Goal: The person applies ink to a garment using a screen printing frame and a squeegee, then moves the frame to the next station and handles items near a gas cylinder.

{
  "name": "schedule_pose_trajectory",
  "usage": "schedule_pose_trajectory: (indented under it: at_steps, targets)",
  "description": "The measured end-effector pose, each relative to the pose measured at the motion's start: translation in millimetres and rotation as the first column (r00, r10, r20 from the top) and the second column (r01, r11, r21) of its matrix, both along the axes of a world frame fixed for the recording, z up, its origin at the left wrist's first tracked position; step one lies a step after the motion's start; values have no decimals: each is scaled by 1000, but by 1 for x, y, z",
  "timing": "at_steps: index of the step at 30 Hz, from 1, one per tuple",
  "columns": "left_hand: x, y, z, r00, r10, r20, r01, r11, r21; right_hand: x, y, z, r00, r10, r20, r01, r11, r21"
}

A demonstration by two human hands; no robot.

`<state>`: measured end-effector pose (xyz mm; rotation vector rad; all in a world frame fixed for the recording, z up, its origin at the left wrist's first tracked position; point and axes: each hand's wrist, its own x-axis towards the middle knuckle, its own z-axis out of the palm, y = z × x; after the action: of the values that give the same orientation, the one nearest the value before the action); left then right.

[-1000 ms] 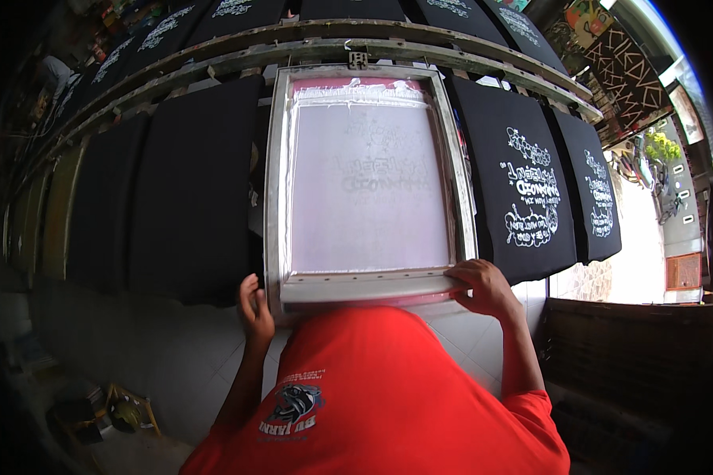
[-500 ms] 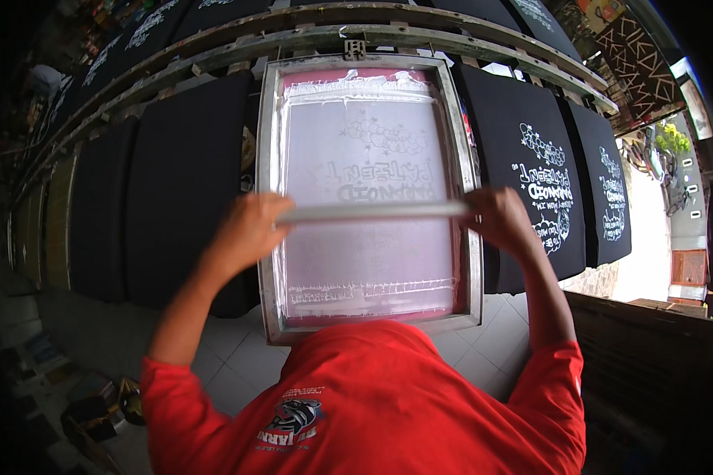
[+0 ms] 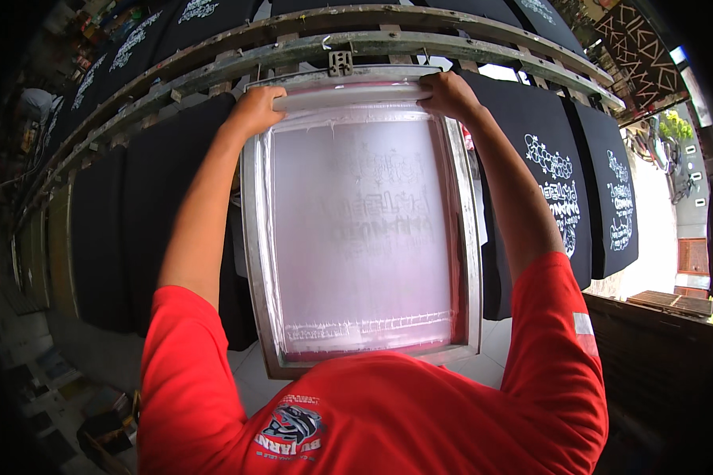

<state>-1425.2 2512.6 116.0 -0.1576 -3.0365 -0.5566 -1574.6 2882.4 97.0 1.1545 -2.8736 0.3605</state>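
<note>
A screen printing frame [image 3: 470, 261] with a metal rim and pale, whitish mesh lies lengthwise in front of me. Faint lettering and a cloud-like drawing show through the mesh. Across its far end rests a long pale squeegee [image 3: 352, 97]. My left hand [image 3: 255, 111] is closed round the squeegee's left end, and my right hand [image 3: 450, 96] grips its right end. Both arms reach far forward over the frame's sides. White ink is smeared along the frame's inner edges and in a band near the squeegee.
A metal hinge clamp [image 3: 340, 63] joins the frame's far end to a long rail [image 3: 483, 49]. Dark cloth-covered boards stand on both sides; a printed black one [image 3: 531, 119] is at the right, a plain black one [image 3: 174, 214] at the left. Brown slatted wood [image 3: 657, 348] lies lower right.
Both hands have pushed the squeegee away from me, from the middle of the mesh to its far end. My arms are now stretched out, and the view has shifted slightly.
</note>
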Motion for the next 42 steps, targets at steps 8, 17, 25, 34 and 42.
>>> schedule_pose_trajectory:
  at_steps: [8,17,25,34,42]
  targets:
    - [133,52,-2,997,67,26,-67,998,-8,121,42,6,999,46,-4,-47,999,-29]
    - [415,156,-7,989,117,92,-120,992,33,411,143,8,996,-1,94,7,998,-54]
    - [407,146,3,998,-11,62,3,992,125,411,143,21,981,4,196,-5,1000,4]
    - [361,131,-2,990,44,-131,-38,998,52,361,123,22,992,81,-99,-97,981,-167]
    - [444,161,-18,998,-17,-60,19,999,30,459,159,0,1000,5,-16,-9,979,-204]
